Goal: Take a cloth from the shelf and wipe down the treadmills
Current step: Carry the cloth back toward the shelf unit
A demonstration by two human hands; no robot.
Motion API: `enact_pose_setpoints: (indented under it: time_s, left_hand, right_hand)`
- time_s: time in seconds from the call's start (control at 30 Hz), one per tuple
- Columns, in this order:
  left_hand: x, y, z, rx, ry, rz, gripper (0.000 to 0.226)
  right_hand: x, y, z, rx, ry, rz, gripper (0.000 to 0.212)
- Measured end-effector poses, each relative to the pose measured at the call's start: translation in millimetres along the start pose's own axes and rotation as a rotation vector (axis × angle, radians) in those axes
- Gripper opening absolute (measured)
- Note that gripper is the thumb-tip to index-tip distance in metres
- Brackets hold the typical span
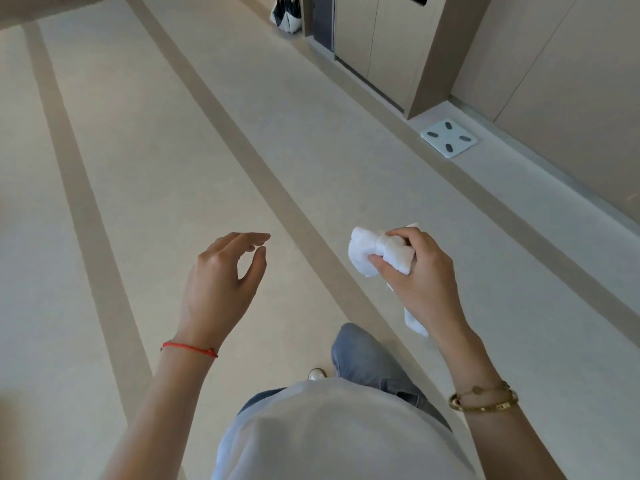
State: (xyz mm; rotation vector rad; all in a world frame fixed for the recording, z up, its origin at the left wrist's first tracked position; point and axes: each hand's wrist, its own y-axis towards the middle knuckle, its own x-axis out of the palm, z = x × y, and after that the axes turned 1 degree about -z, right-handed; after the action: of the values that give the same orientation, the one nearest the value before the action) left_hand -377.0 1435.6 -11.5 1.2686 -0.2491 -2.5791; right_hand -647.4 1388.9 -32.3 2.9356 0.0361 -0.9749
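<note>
So the right hand (419, 271) has the white cloth (375, 252) bunched up, fingers curled tight around its middle, one end hanging down below the palm. The left hand (221, 275) is empty, fingers loosely curved with thumb and forefinger apart. Both hover over the beige striped floor (145, 161); a white scale (449, 137) sits by the wall.

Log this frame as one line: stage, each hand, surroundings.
stage: carrying, no treadmill visible | right hand: grip shut on crumpled white cloth | left hand: open, empty | surroundings: beige striped floor
</note>
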Motion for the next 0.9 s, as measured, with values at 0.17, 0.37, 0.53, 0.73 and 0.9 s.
enact_pose_setpoints:
  time_s: [0.17,0.37,0.53,0.73,0.9]
  left_hand:
    - [39,119,-28,0.020,0.004,-0.043,0.019]
    - [86,287,-40,0.032,-0.030,-0.022,0.020]
    - [114,432,-34,0.061,-0.035,0.009,0.019]
    - [143,571,-51,0.034,-0.025,0.018,0.019]
    - [187,689,-77,0.061,-0.052,-0.026,0.020]
  right_hand:
    - [21,112,10,0.033,-0.002,0.024,0.023]
    - [24,284,15,0.056,-0.011,0.053,0.025]
    - [14,433,9,0.038,-0.028,0.070,0.030]
    - [20,574,5,0.023,-0.027,0.054,0.030]
    - [45,689,17,0.061,-0.026,0.061,0.029]
